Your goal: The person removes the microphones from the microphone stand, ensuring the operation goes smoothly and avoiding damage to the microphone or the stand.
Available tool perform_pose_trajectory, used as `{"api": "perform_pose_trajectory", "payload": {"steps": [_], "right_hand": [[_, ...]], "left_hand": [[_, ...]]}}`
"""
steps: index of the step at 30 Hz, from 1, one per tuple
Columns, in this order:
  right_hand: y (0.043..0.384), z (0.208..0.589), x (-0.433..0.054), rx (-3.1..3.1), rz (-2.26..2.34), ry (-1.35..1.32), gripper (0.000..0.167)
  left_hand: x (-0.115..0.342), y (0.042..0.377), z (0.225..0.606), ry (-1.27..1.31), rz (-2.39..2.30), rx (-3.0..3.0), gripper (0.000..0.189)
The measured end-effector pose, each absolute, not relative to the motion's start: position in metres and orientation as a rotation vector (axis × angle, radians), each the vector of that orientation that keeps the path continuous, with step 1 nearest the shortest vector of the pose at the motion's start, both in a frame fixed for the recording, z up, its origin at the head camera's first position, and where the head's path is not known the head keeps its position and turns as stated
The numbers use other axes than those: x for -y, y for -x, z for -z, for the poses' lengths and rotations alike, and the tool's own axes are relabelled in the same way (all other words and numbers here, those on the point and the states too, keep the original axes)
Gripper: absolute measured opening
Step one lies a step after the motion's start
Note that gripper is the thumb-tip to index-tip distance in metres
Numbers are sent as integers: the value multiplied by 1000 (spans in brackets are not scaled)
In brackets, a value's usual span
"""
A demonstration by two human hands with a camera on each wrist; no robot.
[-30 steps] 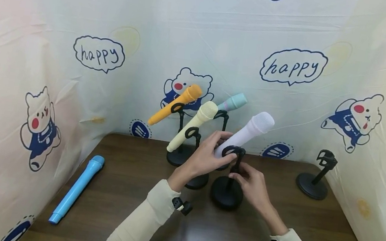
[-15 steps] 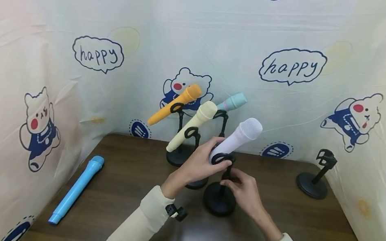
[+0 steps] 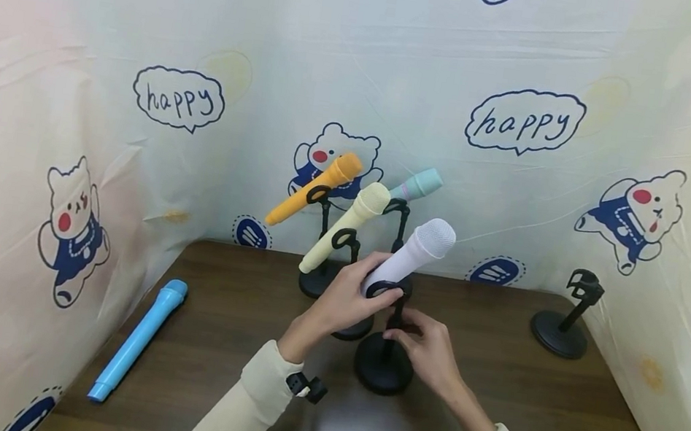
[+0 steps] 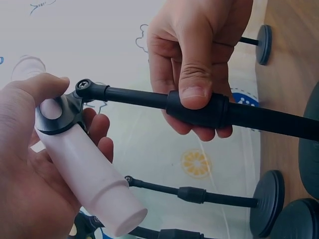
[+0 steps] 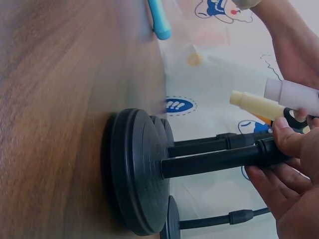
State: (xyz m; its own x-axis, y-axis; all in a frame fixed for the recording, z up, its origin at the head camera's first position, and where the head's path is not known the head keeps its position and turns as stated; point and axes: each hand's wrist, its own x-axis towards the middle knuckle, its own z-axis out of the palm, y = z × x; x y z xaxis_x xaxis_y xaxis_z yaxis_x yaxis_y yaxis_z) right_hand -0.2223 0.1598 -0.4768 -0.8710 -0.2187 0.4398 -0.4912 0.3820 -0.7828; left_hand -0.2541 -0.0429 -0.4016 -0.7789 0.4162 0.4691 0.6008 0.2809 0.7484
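My left hand (image 3: 341,296) grips a pale lavender microphone (image 3: 416,251), its thumb over the black ring clip (image 4: 76,112) that surrounds the handle. The microphone tilts with its mesh head up to the right. My right hand (image 3: 429,349) pinches the collar (image 4: 214,112) on the pole of the same black stand (image 3: 384,368), thumb on one side and fingers on the other. In the right wrist view the stand's round base (image 5: 142,172) is right at the tabletop. Part of the pole is hidden behind the right fingers.
Behind the hands, yellow (image 3: 354,220), orange (image 3: 316,189) and teal (image 3: 416,183) microphones sit in black stands. A blue microphone (image 3: 138,341) lies at the left of the wooden table (image 3: 217,374). Another black stand (image 3: 561,330), without a microphone, is at the right rear.
Both hands have moved left and nearer the person, carrying the lavender microphone and its stand along. Their grips look the same. The other microphones and stands have stayed in place.
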Motion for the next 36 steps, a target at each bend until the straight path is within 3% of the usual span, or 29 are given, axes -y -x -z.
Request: {"api": "perform_pose_trajectory", "payload": {"steps": [36], "right_hand": [[214, 483, -140, 2392, -1503, -651, 22]], "left_hand": [[62, 249, 411, 939, 1562, 2347, 44]]}}
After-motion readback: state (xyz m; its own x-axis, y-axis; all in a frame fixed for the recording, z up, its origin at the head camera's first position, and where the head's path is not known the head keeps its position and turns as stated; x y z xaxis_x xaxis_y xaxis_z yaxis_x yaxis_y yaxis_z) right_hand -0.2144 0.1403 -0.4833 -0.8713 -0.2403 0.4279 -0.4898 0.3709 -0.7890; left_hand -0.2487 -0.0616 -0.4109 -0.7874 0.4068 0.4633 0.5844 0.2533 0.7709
